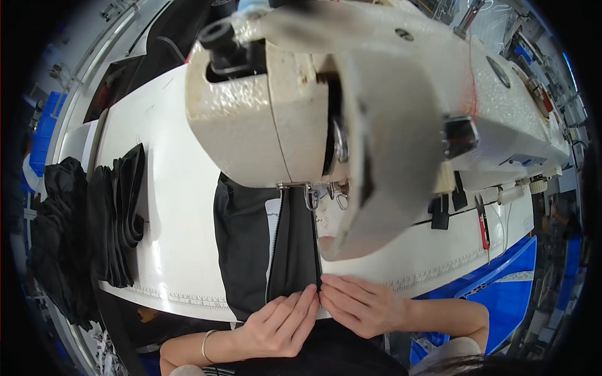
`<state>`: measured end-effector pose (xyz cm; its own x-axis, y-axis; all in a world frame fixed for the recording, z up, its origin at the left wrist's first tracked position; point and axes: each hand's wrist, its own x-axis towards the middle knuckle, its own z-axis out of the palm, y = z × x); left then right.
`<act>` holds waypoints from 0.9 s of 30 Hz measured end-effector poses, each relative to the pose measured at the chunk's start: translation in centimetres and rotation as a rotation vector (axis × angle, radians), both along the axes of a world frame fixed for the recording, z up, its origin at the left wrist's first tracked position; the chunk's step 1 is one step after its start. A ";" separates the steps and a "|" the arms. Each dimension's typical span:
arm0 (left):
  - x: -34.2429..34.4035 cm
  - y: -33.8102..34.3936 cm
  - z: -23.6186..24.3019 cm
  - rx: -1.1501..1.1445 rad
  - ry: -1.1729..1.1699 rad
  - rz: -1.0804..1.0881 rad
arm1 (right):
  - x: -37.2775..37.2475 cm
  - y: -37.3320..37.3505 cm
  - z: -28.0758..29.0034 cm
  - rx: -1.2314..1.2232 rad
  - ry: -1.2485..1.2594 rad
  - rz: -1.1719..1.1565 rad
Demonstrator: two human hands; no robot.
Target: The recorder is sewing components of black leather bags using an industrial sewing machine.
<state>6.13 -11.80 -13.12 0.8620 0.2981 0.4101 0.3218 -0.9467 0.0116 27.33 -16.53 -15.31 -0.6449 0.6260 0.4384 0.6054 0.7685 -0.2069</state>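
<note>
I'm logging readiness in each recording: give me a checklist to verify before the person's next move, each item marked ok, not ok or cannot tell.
1. Left hand and right hand both at the dark cloth: ok, fingertips close together at its right edge.
2. Dark cloth reaching beneath the sewing machine head: ok.
3. Hands clear of the spot under the head: ok, they are near the table's front edge.
4. Red-handled snips away from the dark cloth: ok, off to the right.
5. Needle raised or lowered: cannot tell, too small to make out.
</note>
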 end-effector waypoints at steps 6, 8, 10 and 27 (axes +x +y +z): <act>0.2 0.1 -0.6 -0.031 -0.041 -0.012 | 0.3 0.5 0.4 0.020 -0.025 0.009; 0.1 0.0 -0.7 -0.039 -0.044 -0.008 | 0.1 0.5 0.4 0.022 -0.018 0.006; 0.1 0.1 -0.8 -0.043 -0.043 -0.015 | 0.2 0.3 0.1 0.022 -0.013 0.017; 0.9 5.2 -0.5 -0.142 -0.061 -0.083 | 1.2 4.2 0.4 -0.073 -0.026 0.019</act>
<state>7.06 -6.62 -13.61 0.8608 0.2858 0.4211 0.2375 -0.9574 0.1643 28.56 -12.33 -14.90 -0.6674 0.6436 0.3746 0.5970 0.7631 -0.2476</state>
